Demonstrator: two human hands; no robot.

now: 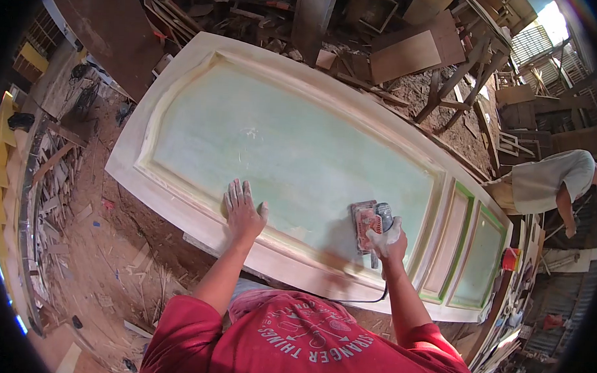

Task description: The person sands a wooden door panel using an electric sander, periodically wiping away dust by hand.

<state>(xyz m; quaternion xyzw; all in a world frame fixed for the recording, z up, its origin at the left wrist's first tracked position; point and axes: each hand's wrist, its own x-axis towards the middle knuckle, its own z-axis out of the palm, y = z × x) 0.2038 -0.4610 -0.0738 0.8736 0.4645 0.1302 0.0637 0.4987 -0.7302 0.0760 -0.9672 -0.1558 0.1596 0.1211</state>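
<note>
A large wooden door with a pale green recessed panel (pixel 273 145) lies flat in front of me. My right hand (pixel 388 242) is wrapped round a red and dark power sander (pixel 365 226), which rests on the right part of the green panel. A dark cord runs from the sander's side toward my body. Flat on the door's near frame and panel edge lies my left hand (pixel 245 212), fingers spread, holding nothing. Whitish dust coats the right hand. Two smaller panels with green edges (pixel 480 261) are at the door's right end.
Another person (pixel 555 181) in a light shirt bends beyond the door's right end. A red container (pixel 510 258) stands near that end. Wood scraps (pixel 51 196) litter the ground at left. Boards (pixel 405 56) and wooden frames are piled behind the door.
</note>
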